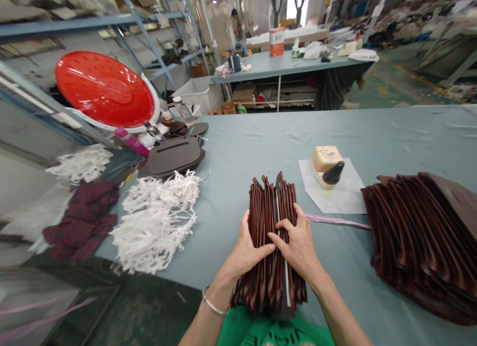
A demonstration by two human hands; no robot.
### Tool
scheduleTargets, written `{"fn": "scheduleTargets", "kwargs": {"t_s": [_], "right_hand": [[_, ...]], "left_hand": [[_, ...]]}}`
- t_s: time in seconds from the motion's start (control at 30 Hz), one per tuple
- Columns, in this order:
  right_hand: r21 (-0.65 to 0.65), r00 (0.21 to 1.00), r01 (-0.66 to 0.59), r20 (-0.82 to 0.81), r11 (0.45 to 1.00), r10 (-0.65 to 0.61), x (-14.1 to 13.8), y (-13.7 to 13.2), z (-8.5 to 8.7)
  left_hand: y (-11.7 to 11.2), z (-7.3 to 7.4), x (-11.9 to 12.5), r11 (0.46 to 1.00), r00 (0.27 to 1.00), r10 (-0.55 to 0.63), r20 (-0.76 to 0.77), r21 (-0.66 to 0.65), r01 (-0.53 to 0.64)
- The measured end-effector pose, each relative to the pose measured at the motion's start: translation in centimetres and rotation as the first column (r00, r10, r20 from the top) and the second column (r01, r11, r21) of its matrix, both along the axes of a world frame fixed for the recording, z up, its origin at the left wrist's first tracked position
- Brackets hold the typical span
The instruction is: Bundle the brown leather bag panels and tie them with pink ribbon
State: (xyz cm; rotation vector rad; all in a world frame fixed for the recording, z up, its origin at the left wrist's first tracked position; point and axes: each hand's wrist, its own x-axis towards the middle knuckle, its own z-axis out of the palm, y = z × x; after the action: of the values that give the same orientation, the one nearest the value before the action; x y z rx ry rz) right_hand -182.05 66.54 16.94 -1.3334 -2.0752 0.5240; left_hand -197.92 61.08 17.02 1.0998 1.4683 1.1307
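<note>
And here at the near edge of the bench (242,152) is the bundle of dark brown folded pieces (263,202), packed on edge, ridges running away from the wearer, right in front of a green garment (276,332). Both hands are on it! The left grip (248,249), with a pale bracelet (215,304) at the wrist, takes the left flank, its thumb laid across the ridges; the right grip (298,237) hugs the right flank, thumb and bent index finger meeting the middle, beside a pale strip (286,284) showing between the layers. So the bundle is held snugly between the two, though the fingertips down the sides are hard to make out.

Over to the right, a pink ribbon (339,220) stretches from near the right grip towards a bigger stack of brown pieces (417,237), fanned and leaning. Just beyond the ribbon, a cream block (326,160) with a black knob (333,173) sits on a white sheet (346,199).

Out on the left, a fluffy heap of white strips (156,222), then flat dark grey panels (174,156) behind it, with a tilted red basin (106,90) further back and a dark checked cloth (85,212) hanging near the left edge
</note>
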Motion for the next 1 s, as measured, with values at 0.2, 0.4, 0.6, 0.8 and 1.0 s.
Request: {"fn": "scheduleTargets", "kwargs": {"t_s": [0.2,0.4,0.6,0.8,1.0], "right_hand": [[-0.035,0.999,-0.003,0.044,0.999,0.004,0.1,-0.2,0.3],[-0.012,0.977,0.058,0.205,0.998,-0.054,-0.9,-0.4,1.5],[-0.018,0.969,0.063,0.241,0.998,-0.056,-1.5,-0.3,1.5],[-0.059,0.969,0.066,0.24,0.996,-0.05,-1.5,-0.2,1.4],[-0.09,0.969,0.075,0.242,0.993,-0.051,-1.4,-0.2,1.7]], "left_hand": [[0.0,-0.1,-0.4,0.999,0.998,-0.026,0.065,0.037,0.023],[0.0,-0.1,-0.9,0.991,0.981,-0.116,0.154,0.08,0.105],[-0.1,0.1,-1.0,0.989,0.968,-0.125,0.216,0.1,0.105],[0.0,0.1,-0.8,0.992,0.977,-0.086,0.196,0.111,0.065],[0.1,0.0,-0.9,0.991,0.977,-0.095,0.193,0.106,0.076]]}}
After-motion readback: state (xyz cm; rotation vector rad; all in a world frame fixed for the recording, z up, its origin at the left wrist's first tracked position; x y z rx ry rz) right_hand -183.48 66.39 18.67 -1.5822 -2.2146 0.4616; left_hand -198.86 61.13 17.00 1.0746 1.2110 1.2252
